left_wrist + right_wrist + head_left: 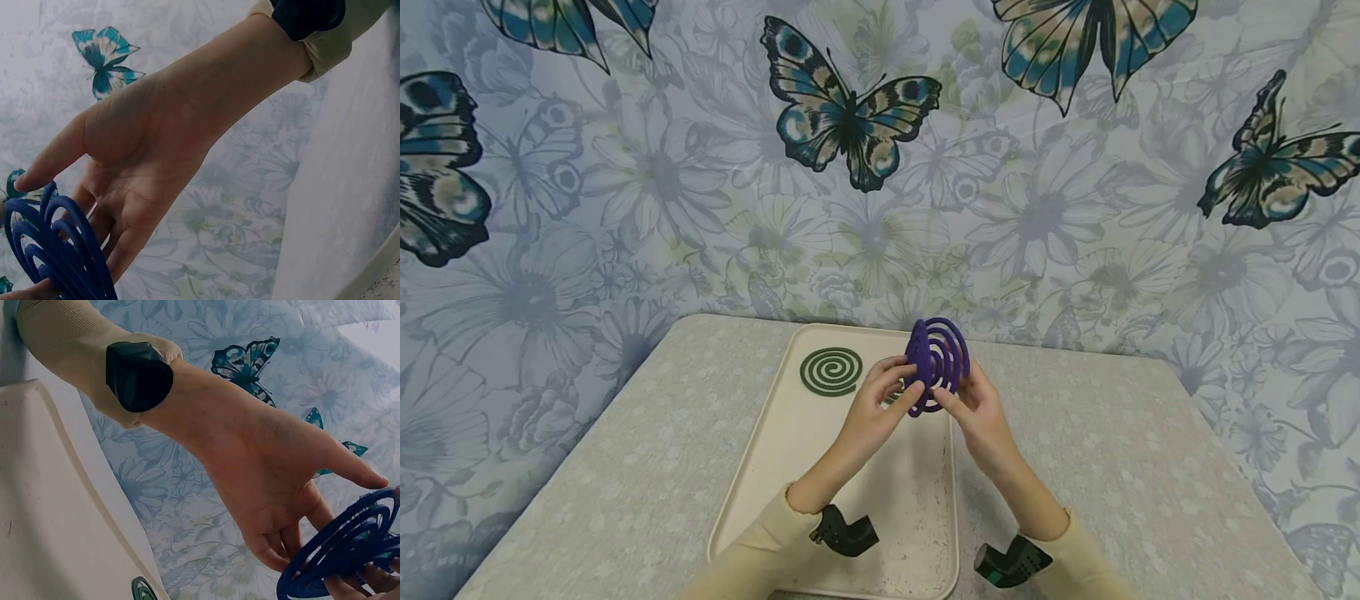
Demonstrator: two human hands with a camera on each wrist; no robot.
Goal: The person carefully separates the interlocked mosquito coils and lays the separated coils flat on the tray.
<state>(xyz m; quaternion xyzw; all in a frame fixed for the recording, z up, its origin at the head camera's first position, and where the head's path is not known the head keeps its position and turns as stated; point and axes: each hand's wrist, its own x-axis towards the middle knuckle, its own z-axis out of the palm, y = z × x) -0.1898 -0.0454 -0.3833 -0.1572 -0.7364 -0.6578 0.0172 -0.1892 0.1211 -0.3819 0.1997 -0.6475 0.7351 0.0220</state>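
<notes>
While both sleeves (752,554) came in over the near edge of the counter (625,467), the left hand (872,408) and right hand (977,417) met above the cream tray (820,500), each pinching one side of a purple coil (936,365). It was held upright in the air, clear of the tray, left fingertips (901,367) on its left rim and right fingertips (946,402) on the lower right. By the look of it, the step in hand was prising apart two nested spirals; the rings gaped unevenly, as if one spiral had begun to lift out of the other. The next move would call for a slow, even twist with light pressure near the centre, since such thin rings look brittle and could snap. The coil was matte, deep purple, a flat spiral of several narrow turns with gaps between them. Farther back a dark green coil (831,371) lay flat in the tray's far left corner, well apart from the hands. Behind the counter stood butterfly wallpaper (850,108)
</notes>
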